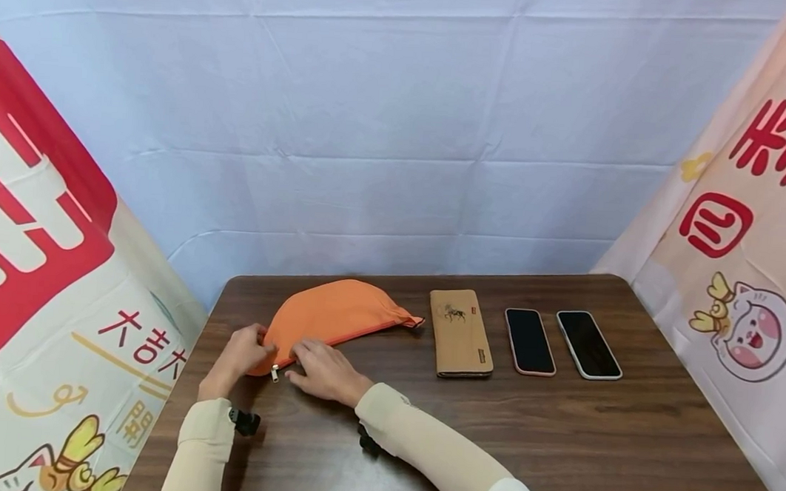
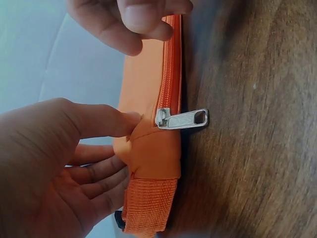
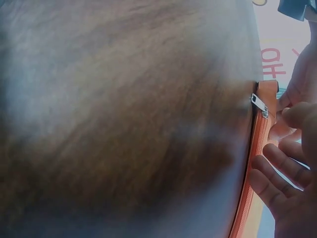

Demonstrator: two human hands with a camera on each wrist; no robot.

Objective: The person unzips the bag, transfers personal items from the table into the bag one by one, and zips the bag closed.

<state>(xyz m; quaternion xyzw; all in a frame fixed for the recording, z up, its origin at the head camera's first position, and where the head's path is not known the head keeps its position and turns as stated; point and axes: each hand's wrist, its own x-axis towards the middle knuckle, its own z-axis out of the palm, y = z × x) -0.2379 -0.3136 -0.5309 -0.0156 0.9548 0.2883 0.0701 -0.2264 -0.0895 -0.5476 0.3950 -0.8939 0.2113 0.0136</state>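
Observation:
An orange waist bag (image 1: 339, 309) lies at the table's left, its long zipper facing the person. At the bag's left end my left hand (image 1: 246, 355) pinches the fabric between thumb and fingers, just beside the metal zipper pull (image 2: 184, 120). The zipper is closed along the stretch seen in the left wrist view. Below that pinch, an orange webbing strap (image 2: 151, 203) comes off the end, with a bit of black plastic by it. My right hand (image 1: 328, 372) is over the bag's zipped edge, right of the pull, with loosely bent fingers (image 3: 270, 186) at the fabric and nothing gripped.
Right of the bag, a tan long wallet (image 1: 460, 334) with a horse print lies flat. Beyond it are a phone (image 1: 530, 342) with a pinkish edge and another phone (image 1: 589, 345) with a pale edge. The wooden table (image 1: 556, 447) meets a hanging white cloth (image 1: 386, 126) at its back.

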